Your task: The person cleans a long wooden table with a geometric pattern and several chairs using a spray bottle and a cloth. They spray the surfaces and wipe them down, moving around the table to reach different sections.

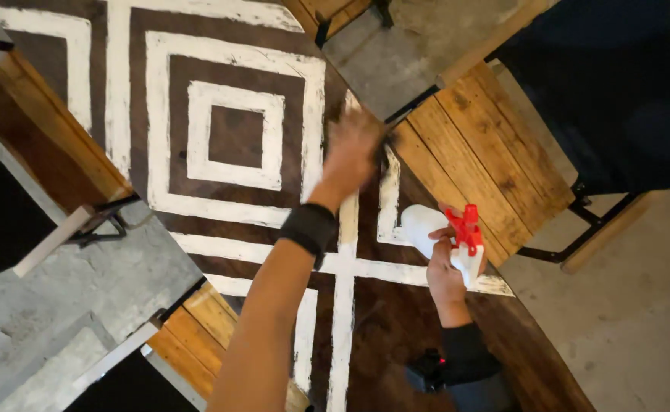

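Over on the left, a wooden bench (41,133) sits tucked beside the dark table (235,137) with its white painted squares. Now the left hand (352,152) is out across the tabletop, blurred in motion, something dark under its fingers (365,130), perhaps a cloth, though I cannot tell for sure, nor how tightly they are curled. Just right of those fingers, the right hand (445,267) is wrapped firmly around a white spray bottle (434,233) with a red trigger (468,227), held above the table's corner. Beyond it stands another slatted bench (480,160). The risk, I'd say: with the nozzle this near the edge, a squeeze could send spray onto that bench instead.
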